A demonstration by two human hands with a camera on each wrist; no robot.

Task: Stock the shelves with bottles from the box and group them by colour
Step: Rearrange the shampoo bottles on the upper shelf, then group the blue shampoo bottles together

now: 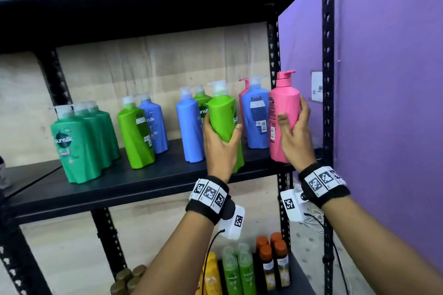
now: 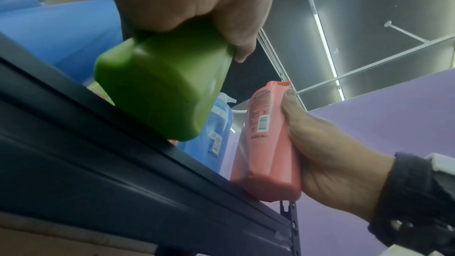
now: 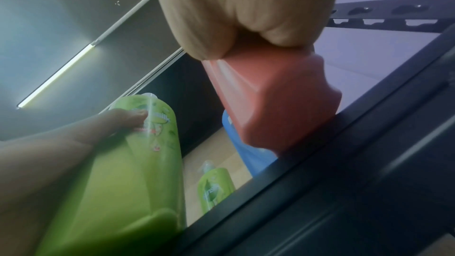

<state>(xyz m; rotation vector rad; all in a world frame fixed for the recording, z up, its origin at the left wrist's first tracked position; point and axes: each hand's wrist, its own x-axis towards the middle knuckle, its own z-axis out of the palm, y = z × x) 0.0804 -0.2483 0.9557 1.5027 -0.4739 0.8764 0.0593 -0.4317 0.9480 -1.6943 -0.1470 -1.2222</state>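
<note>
My left hand (image 1: 220, 148) grips a light green pump bottle (image 1: 223, 112) round its middle, the base at the front edge of the black shelf (image 1: 143, 179). In the left wrist view that green bottle (image 2: 160, 89) tilts over the shelf lip. My right hand (image 1: 296, 136) grips a pink pump bottle (image 1: 284, 103) at the shelf's right end, beside the corner post. Its base (image 3: 278, 100) sits at the shelf edge. On the shelf stand a dark green group (image 1: 81, 141), a light green bottle (image 1: 136, 134), and blue bottles (image 1: 189, 127) (image 1: 256, 117).
A purple wall (image 1: 388, 103) closes the right side, just past the perforated black post (image 1: 327, 79). The lower shelf holds a yellow bottle (image 1: 212, 275), green spray bottles (image 1: 237, 270), orange-capped bottles (image 1: 273, 258) and gold-lidded jars (image 1: 129, 278). Another shelf board hangs overhead.
</note>
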